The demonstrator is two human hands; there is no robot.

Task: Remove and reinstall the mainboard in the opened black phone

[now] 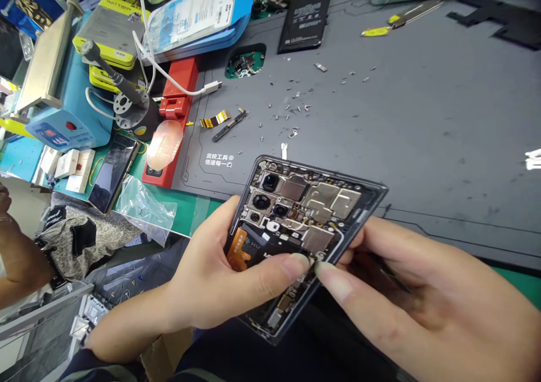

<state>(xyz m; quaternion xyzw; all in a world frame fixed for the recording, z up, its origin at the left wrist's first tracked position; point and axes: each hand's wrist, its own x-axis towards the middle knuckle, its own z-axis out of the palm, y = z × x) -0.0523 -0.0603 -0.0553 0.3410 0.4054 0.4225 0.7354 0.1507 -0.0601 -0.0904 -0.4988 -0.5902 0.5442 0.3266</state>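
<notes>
An opened smartphone [325, 201] is held tilted over the near edge of the mat, its inside facing me. Camera modules, metal shields and a black battery with an orange label show in it. My left hand [228, 275] wraps round its left side, the thumb lying across the battery. On the right edge, my right hand [406, 292] presses its thumb tip close to the left thumb, with fingers behind the frame. Whether anything small sits between the thumbs is too fine to make out.
Tiny screws and metal bits [296, 100] lie scattered on the grey mat [422, 123]. A loose battery [306, 18], a flex cable [214, 119] and a white charging cable [207, 88] lie farther back. Another phone [113, 173] rests at left; a person's arm [21, 252] shows beyond.
</notes>
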